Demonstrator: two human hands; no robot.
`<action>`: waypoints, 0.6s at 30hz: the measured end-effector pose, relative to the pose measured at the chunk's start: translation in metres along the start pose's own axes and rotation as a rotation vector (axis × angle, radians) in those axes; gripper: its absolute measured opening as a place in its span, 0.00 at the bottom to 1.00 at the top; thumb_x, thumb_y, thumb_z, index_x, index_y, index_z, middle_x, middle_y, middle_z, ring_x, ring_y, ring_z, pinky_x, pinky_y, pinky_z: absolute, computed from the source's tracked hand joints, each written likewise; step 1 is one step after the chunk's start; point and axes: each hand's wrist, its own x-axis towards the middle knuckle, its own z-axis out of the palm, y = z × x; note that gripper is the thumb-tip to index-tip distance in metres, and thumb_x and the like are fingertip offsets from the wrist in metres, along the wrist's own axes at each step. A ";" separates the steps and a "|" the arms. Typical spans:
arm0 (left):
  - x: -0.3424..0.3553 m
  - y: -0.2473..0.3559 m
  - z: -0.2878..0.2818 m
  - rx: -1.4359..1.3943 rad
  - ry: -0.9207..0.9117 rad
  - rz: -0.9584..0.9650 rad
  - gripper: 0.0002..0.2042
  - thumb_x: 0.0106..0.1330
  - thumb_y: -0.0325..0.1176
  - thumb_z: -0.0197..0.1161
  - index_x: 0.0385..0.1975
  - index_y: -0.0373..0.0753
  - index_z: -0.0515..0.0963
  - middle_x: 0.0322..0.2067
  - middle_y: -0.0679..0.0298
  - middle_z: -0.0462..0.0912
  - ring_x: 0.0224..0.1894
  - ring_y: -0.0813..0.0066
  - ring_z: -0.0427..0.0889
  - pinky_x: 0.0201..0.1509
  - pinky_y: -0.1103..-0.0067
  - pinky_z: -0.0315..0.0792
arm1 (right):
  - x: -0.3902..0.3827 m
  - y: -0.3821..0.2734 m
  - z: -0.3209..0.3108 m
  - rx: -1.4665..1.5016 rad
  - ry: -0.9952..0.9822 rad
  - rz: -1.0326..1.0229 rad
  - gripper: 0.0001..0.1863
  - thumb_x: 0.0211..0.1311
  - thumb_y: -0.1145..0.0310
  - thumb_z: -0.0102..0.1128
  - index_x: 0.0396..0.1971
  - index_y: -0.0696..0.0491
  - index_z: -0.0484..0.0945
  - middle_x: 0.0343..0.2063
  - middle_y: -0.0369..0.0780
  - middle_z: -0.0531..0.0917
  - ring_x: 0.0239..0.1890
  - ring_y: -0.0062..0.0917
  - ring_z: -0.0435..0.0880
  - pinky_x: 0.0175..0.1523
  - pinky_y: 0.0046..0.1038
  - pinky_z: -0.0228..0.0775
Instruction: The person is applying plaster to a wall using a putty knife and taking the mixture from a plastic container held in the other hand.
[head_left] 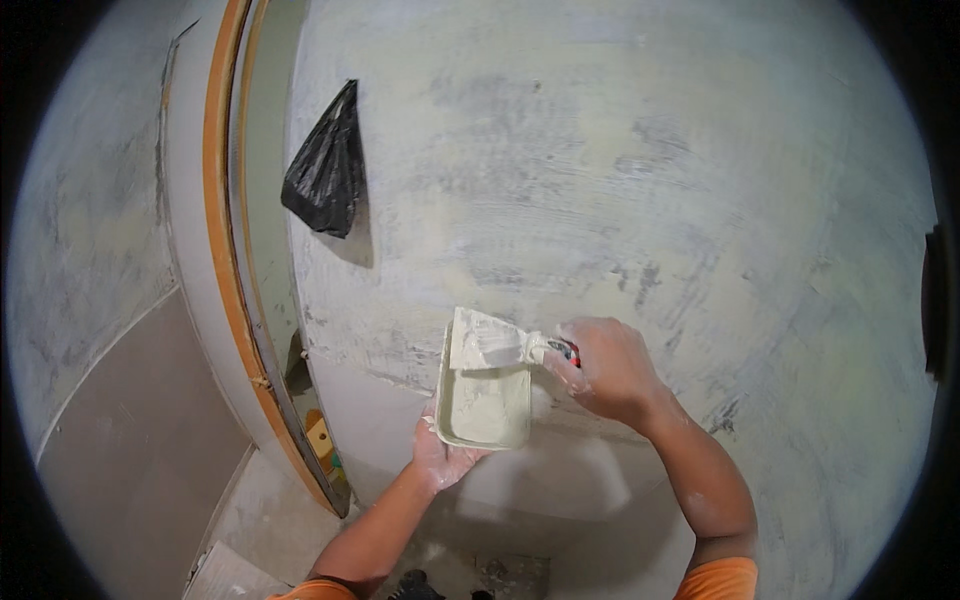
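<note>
Head view. Left hand (442,452) closed under the near end of a rectangular putty tray (487,398), palm up, fingers wrapped around its lower edge. The tray is held upright in front of the wall (640,180), open face toward the person and coated with pale putty; held so, its face lies within reach of the blade.

Right hand (605,368) closed around the handle of a putty knife (495,343); a little red of the handle shows at the thumb. The broad blade points left and lies across the far edge of the tray, touching it, laden with putty. The flat angle suggests the blade is drawn over the rim to load or scrape it.

The wall is grey and streaked with thin skim coat. A black plastic bag (327,170) hangs on it, far left. Left of it, an orange-edged door frame (222,250) with a narrow opening. Both forearms are dusted white.
</note>
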 end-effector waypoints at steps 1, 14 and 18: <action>0.010 0.025 -0.012 0.008 0.031 0.029 0.31 0.78 0.57 0.36 0.69 0.41 0.64 0.65 0.57 0.72 0.64 0.56 0.75 0.65 0.56 0.72 | 0.034 -0.009 0.010 -0.060 -0.009 0.010 0.15 0.63 0.57 0.59 0.34 0.55 0.81 0.33 0.49 0.83 0.39 0.49 0.82 0.44 0.47 0.72; 0.190 0.175 -0.130 0.042 0.218 0.075 0.30 0.77 0.58 0.43 0.68 0.43 0.67 0.62 0.60 0.76 0.64 0.62 0.75 0.68 0.63 0.68 | 0.312 0.080 0.097 -0.315 0.250 0.201 0.14 0.60 0.62 0.65 0.27 0.60 0.80 0.26 0.51 0.81 0.34 0.49 0.80 0.40 0.46 0.70; 0.218 0.185 -0.224 -0.018 0.322 0.133 0.29 0.76 0.57 0.45 0.66 0.43 0.69 0.60 0.60 0.77 0.61 0.62 0.77 0.66 0.64 0.70 | 0.302 0.111 0.206 -0.150 0.306 0.336 0.18 0.61 0.61 0.65 0.21 0.62 0.77 0.19 0.52 0.78 0.24 0.46 0.77 0.34 0.42 0.69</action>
